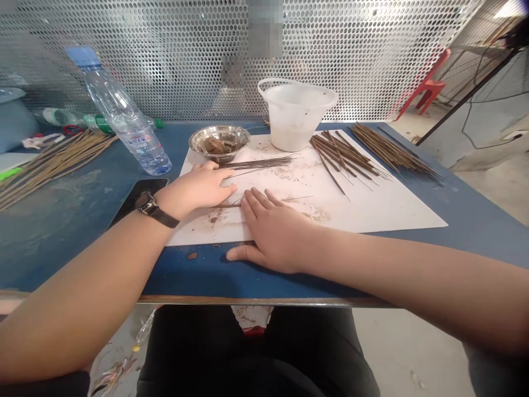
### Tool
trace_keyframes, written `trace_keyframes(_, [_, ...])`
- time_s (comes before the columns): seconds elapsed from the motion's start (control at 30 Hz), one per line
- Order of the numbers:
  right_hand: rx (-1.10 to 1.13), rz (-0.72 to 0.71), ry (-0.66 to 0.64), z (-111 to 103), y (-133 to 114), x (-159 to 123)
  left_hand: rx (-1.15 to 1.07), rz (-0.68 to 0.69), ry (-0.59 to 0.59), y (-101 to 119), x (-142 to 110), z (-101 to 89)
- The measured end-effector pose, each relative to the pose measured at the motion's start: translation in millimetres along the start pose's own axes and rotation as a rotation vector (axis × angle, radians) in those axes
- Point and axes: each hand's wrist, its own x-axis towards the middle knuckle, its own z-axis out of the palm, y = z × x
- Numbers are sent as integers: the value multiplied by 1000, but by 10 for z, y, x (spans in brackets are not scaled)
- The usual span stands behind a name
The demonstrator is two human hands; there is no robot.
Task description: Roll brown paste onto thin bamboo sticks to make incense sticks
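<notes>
Both of my hands lie flat, palm down, on a white sheet [372, 204] spread over the blue table. My left hand [198, 187], with a dark wristwatch, rests over one end of a thin stick [297, 198] coated in brown paste. My right hand [273, 231] lies beside it, fingers stretched out over the same stick, thumb on the blue table. Just beyond my left hand lies a bundle of thin bare sticks [260, 163]. A small metal bowl [219, 141] with brown paste stands behind them.
A white plastic bucket [295, 113] stands at the back of the sheet. Several coated sticks [343, 157] lie right of it, more [392, 151] near the right edge. A water bottle [124, 118] and another stick pile [49, 162] are at left. Perforated metal screen behind.
</notes>
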Motion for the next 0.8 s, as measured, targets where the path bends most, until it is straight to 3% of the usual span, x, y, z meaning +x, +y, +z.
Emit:
trace_keyframes(0.1, [-2,13,-28,14,-35,-20,7,3,11,-7,14,10])
trace_keyframes(0.23, [-13,-26,3,-65,105,58,-3,-4,-3,-7,9,-2])
trace_keyframes(0.37, [-52,-9,5,-383,149,-16,-7,22,-6,-12,-9,-9])
trace_keyframes(0.53, [-133,72,178,-701,198,-120,-29,35,20,-58,24,30])
trace_keyframes(0.7, [-126,118,304,-758,337,-106,-32,69,64,-72,46,42])
trace_keyframes(0.8, [-141,211,283,-716,335,-125,-31,31,64,-19,-8,10])
